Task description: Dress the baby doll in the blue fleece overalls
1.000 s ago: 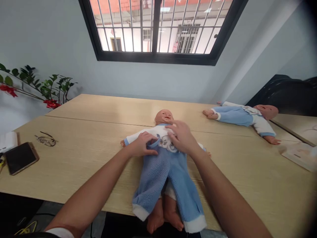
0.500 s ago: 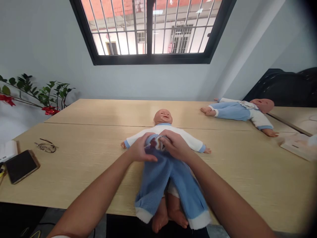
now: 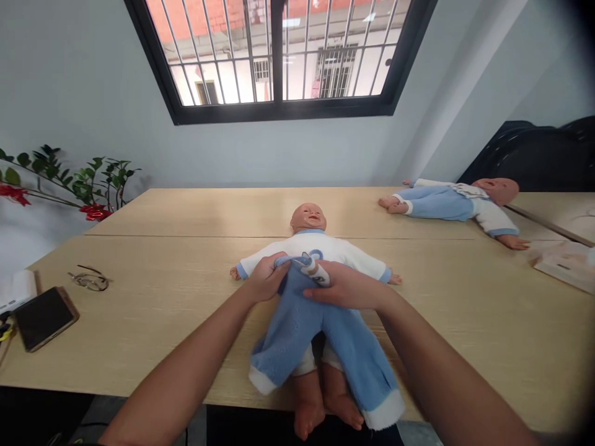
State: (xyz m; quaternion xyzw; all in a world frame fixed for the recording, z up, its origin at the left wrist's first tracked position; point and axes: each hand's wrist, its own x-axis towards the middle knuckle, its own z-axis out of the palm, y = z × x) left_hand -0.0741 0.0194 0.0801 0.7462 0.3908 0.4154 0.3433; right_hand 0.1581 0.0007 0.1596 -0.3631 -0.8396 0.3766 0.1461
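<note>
A baby doll (image 3: 308,218) in a white top lies on its back on the wooden table (image 3: 186,279), its bare feet hanging past the near edge. Fluffy blue overalls (image 3: 307,322) lie over its belly and legs. My left hand (image 3: 266,279) is closed on the left side of the overalls' bib. My right hand (image 3: 346,286) pinches the folded bib with its blue strap loop at the doll's chest.
A second dressed doll (image 3: 458,201) lies at the far right of the table. A phone (image 3: 44,317) and glasses (image 3: 88,280) lie at the left, with a plant (image 3: 69,179) behind. A board (image 3: 564,263) rests at the right edge.
Both hands have gathered the bib and drawn it down from the doll's chest, folding it over. The overalls have slid towards the near edge, baring more of the white top and the legs.
</note>
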